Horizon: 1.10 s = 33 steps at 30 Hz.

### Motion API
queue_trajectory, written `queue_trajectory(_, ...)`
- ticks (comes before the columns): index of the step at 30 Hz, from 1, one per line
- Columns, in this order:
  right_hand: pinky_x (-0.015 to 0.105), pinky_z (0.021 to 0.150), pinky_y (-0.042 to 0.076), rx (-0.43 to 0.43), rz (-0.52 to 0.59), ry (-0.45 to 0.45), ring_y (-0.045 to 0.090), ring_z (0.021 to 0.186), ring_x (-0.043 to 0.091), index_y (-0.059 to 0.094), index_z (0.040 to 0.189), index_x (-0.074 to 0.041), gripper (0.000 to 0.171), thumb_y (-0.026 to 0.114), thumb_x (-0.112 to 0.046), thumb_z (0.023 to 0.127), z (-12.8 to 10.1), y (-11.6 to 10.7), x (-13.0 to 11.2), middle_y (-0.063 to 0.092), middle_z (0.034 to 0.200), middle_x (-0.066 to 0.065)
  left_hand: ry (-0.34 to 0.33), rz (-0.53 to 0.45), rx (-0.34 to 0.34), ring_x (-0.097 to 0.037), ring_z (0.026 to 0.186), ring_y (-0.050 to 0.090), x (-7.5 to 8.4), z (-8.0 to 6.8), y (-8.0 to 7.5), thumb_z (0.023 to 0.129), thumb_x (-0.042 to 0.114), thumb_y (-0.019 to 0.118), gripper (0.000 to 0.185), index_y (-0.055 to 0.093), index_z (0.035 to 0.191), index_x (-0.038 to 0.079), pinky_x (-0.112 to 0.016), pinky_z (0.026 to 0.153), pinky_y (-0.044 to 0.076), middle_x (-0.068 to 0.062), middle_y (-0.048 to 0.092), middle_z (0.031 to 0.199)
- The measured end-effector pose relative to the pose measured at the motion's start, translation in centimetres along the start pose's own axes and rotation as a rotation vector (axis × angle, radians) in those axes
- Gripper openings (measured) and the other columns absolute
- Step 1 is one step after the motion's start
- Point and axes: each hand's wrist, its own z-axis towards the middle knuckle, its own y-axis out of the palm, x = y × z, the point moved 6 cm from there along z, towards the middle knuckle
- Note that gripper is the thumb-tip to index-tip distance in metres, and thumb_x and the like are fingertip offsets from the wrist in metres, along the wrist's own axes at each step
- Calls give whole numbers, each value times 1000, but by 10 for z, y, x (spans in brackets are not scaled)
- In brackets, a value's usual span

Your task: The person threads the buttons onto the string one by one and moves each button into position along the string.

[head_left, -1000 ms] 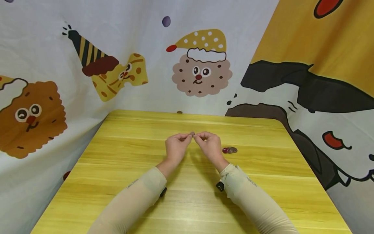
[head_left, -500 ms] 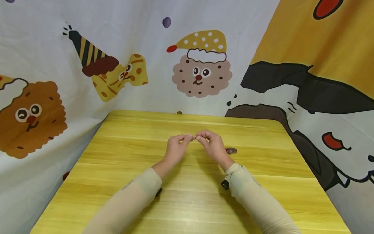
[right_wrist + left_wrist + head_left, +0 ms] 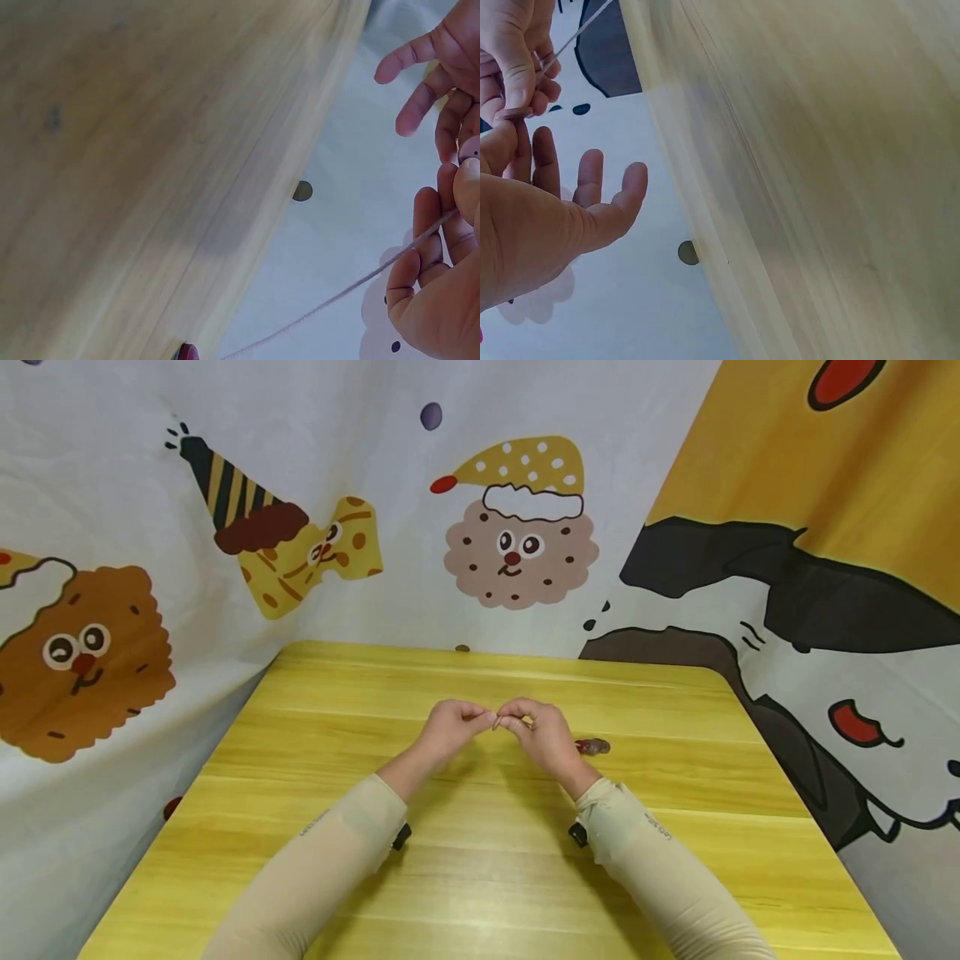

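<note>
Fingertips have met: left hand (image 3: 448, 731) and right hand (image 3: 542, 733) pinch thin cord (image 3: 352, 289).

Yellow wood-grain table (image 3: 480, 877) looking smooth with a slight sheen, printed cloth backdrop (image 3: 150, 510) hanging matt and soft, thin pale thread (image 3: 337, 296) looking fibrous, beige sleeves (image 3: 315, 868) showing stretchy matt fabric

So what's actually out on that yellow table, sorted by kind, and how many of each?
Hands: 2, the left hand and the right hand, fingertips meeting.
Thin cord: 1, the cord pinched between them.
Small bead at the fingertips: 1.
Little heap of reddish and brownish pieces on the table: 1 heap, pieces too small to count.
Total: 5.
</note>
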Motion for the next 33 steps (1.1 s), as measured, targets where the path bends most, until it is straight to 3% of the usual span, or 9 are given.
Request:
queue_trajectory(7, 37, 81, 60, -37, -15, 10, 74, 93, 17, 78, 111, -16, 13, 68, -23, 105, 0, 1, -2, 81, 102, 0, 52, 61, -27, -27, 120, 70, 2, -1, 1, 109, 31, 65, 27, 79, 116, 9, -52, 104, 57, -8, 77, 123)
queue_trajectory(11, 39, 82, 60, -26, -3, 44, 74, 96, 21, 77, 113, -15, 15, 67, -24, 107, -2, -2, -1, 80, 105, 2, 68, -57, -78, -31, 121, 69, 1, -1, 6, 110, 30, 63, 26, 74, 121, 8, -55, 108, 55, -16, 74, 127)
queue_trajectory(14, 39, 82, 60, -15, -4, 60, 74, 96, 22, 77, 113, -15, 15, 67, -25, 107, -3, -5, 0, 79, 104, 2, 47, -165, -70, -32, 117, 72, -3, 2, 7, 106, 27, 69, 24, 75, 120, 7, -52, 107, 57, -18, 75, 124)
queue_trajectory(17, 39, 82, 59, -10, -6, 58, 74, 96, 21, 78, 112, -16, 15, 67, -25, 107, -3, -6, 0, 80, 104, 1, 29, -193, -15, -33, 112, 75, -9, 5, 5, 101, 24, 77, 20, 79, 113, 9, -48, 101, 61, -12, 80, 115)
queue_trajectory(19, 40, 82, 60, -8, -6, 59, 75, 97, 21, 78, 112, -16, 15, 67, -26, 107, -3, -6, 0, 80, 104, 1, 60, -145, 33, -28, 106, 78, -9, 5, 3, 97, 24, 81, 17, 82, 108, 11, -42, 95, 64, -6, 82, 108)
queue_trajectory(24, 43, 84, 62, 25, -6, 78, 76, 99, 21, 79, 113, -16, 17, 69, -28, 106, -3, -6, 0, 81, 106, 2, 252, 66, 161, -15, 92, 79, 3, -5, 1, 97, 26, 82, 14, 85, 102, 13, -32, 80, 65, -3, 84, 99)
queue_trajectory(28, 33, 74, 59, 86, -12, 110, 72, 87, 16, 80, 107, -15, 16, 73, -29, 104, -4, -5, -1, 80, 99, 1, 390, 142, 266, -15, 79, 79, 11, -12, 3, 98, 18, 80, 12, 85, 98, 7, -24, 68, 63, -7, 84, 92)
queue_trajectory(33, 26, 67, 51, 153, -22, 103, 67, 77, 14, 82, 99, -13, 15, 77, -27, 101, -6, -4, -5, 80, 91, 2, 420, 145, 361, -15, 71, 77, 12, -17, 6, 97, 14, 81, 10, 85, 95, 5, -19, 61, 59, -9, 83, 88)
